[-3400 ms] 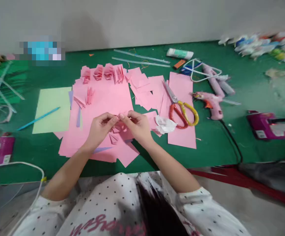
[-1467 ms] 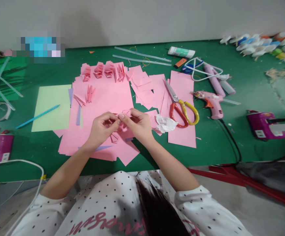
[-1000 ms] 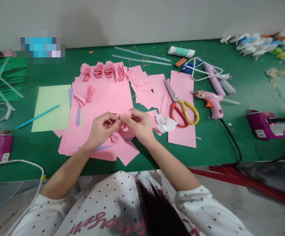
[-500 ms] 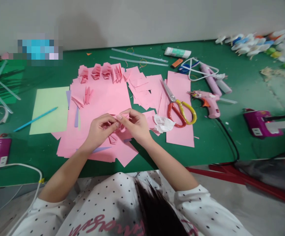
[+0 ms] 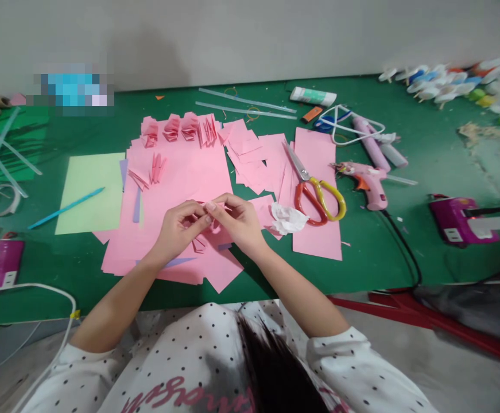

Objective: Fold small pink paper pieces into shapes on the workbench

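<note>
My left hand and my right hand meet above a stack of pink paper sheets. Both are closed, thumbs and fingers pinching a small piece of pink paper between them; most of it is hidden by the fingers. Just below my hands lies a folded pink piece. Several pleated pink paper pieces line the far edge of the stack, and more folded ones lie nearer on its left side. To the right are loose pink paper squares.
Scissors and crumpled white tissue lie right of my hands, beside a pink hot glue gun. On the left a blue pencil rests on pale green paper. Purple power strips and clear glue sticks are on the green table.
My hands keep their pinch on the pink paper, with hardly any finger movement. The whole view has shifted slightly.
</note>
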Motion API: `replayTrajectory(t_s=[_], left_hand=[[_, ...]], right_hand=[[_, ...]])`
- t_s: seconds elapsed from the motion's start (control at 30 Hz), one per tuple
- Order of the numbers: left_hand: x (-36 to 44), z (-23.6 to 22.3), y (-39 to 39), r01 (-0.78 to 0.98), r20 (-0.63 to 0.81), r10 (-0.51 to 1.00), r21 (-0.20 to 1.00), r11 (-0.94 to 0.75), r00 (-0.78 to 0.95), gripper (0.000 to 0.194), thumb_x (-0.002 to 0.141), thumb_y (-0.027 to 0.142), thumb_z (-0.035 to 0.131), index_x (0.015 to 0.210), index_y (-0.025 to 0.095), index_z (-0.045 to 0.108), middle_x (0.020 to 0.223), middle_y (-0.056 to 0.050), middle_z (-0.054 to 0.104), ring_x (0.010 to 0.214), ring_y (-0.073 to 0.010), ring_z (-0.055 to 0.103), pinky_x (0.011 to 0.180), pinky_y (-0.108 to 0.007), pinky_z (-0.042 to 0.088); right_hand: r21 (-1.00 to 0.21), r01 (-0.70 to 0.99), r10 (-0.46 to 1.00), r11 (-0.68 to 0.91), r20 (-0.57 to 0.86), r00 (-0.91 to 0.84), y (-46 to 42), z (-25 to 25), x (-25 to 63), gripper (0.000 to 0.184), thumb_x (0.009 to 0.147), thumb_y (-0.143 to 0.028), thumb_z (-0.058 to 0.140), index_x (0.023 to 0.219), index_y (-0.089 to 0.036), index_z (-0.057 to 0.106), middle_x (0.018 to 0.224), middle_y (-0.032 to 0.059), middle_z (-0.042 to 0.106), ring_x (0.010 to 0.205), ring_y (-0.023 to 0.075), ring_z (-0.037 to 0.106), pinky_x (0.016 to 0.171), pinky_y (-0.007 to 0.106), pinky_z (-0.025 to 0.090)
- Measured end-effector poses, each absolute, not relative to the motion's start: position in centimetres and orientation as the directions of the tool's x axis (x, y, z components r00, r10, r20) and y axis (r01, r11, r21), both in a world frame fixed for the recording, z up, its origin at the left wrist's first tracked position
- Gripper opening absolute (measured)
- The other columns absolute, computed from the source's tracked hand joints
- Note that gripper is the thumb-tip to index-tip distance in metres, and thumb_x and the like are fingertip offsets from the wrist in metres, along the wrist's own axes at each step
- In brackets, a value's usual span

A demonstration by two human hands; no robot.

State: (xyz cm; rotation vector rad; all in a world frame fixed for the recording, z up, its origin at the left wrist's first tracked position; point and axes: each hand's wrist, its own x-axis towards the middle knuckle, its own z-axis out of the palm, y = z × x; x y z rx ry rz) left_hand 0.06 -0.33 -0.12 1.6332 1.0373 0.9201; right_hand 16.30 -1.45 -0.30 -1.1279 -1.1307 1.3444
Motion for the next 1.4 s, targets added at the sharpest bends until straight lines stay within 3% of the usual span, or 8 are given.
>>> replayTrajectory(t_s=[0.17, 0.4, 0.57, 0.77, 1.07, 1.23, 1.4], left_hand=[[-0.1, -0.2, -0.3, 0.214, 0.1, 0.926, 0.959, -0.188, 0.365, 0.023, 0.089, 0.036, 0.071, 0.073, 0.02, 0.072, 0.077, -0.006, 0.073, 0.077, -0.0171, 0.066, 0.073, -0.03, 0.053], [0.2, -0.5, -0.4, 0.229, 0.064, 0.943, 0.962, -0.145, 0.327, 0.027, 0.088, 0.039, 0.072, 0.072, 0.017, 0.07, 0.075, -0.005, 0.071, 0.068, -0.0141, 0.063, 0.062, -0.026, 0.05], [0.0, -0.2, -0.3, 0.098, -0.008, 0.948, 0.995, -0.024, 0.318, 0.029, 0.086, 0.041, 0.075, 0.072, 0.016, 0.07, 0.075, -0.004, 0.069, 0.068, -0.0135, 0.064, 0.063, -0.025, 0.052], [-0.3, -0.2, -0.1, -0.039, -0.117, 0.951, 0.99, 0.134, 0.287, 0.029, 0.084, 0.041, 0.078, 0.073, 0.016, 0.069, 0.067, -0.001, 0.063, 0.061, -0.0111, 0.059, 0.059, -0.023, 0.048], [-0.2, 0.0, 0.0, -0.003, -0.093, 0.968, 0.995, 0.096, 0.234, 0.031, 0.085, 0.044, 0.077, 0.075, 0.016, 0.067, 0.063, 0.002, 0.056, 0.055, -0.0078, 0.05, 0.053, -0.021, 0.041], [-0.5, -0.4, 0.1, -0.044, -0.113, 0.961, 0.991, 0.128, 0.252, 0.032, 0.081, 0.042, 0.081, 0.072, 0.016, 0.065, 0.061, 0.002, 0.054, 0.054, -0.0082, 0.051, 0.052, -0.022, 0.042], [-0.4, -0.2, -0.1, 0.05, -0.076, 0.972, 0.997, 0.067, 0.224, 0.031, 0.082, 0.043, 0.08, 0.074, 0.016, 0.067, 0.066, 0.0, 0.06, 0.058, -0.0099, 0.056, 0.055, -0.023, 0.046]], right_hand=[[-0.993, -0.115, 0.999, -0.032, -0.028, -0.038, -1.6, -0.6, 16.3, 0.041, 0.082, -0.059, 0.074, 0.074, -0.021, 0.063, 0.062, -0.0024, 0.061, 0.055, 0.0121, 0.057, 0.056, 0.028, 0.047], [-0.993, -0.106, 0.998, -0.051, -0.047, -0.037, -1.4, -0.6, 16.4, 0.044, 0.079, -0.062, 0.074, 0.071, -0.02, 0.062, 0.062, -0.0025, 0.06, 0.055, 0.0115, 0.054, 0.056, 0.028, 0.045], [-0.996, -0.063, 0.997, -0.057, -0.054, -0.049, -1.2, -0.6, 16.2, 0.047, 0.081, -0.067, 0.07, 0.079, -0.021, 0.062, 0.067, -0.0021, 0.062, 0.059, 0.0115, 0.054, 0.057, 0.026, 0.044], [-0.999, -0.015, 0.996, -0.033, -0.032, -0.081, -1.5, -0.9, 16.1, 0.048, 0.088, -0.066, 0.062, 0.072, -0.022, 0.051, 0.057, -0.0061, 0.047, 0.052, 0.0098, 0.045, 0.052, 0.025, 0.037], [-1.0, 0.009, 0.996, 0.017, 0.016, -0.091, -1.4, -1.5, 16.6, 0.044, 0.09, -0.061, 0.064, 0.073, -0.022, 0.051, 0.061, -0.0051, 0.049, 0.054, 0.0106, 0.048, 0.055, 0.027, 0.039], [-0.992, 0.082, 0.992, 0.091, 0.083, -0.095, -1.5, -1.3, 16.5, 0.041, 0.094, -0.058, 0.06, 0.075, -0.022, 0.052, 0.06, -0.0056, 0.048, 0.055, 0.0102, 0.044, 0.055, 0.026, 0.037], [-0.987, 0.102, 0.989, 0.125, 0.115, -0.094, -1.5, -1.5, 16.5, 0.037, 0.095, -0.054, 0.059, 0.077, -0.022, 0.054, 0.061, -0.0054, 0.049, 0.055, 0.01, 0.044, 0.054, 0.025, 0.036]])
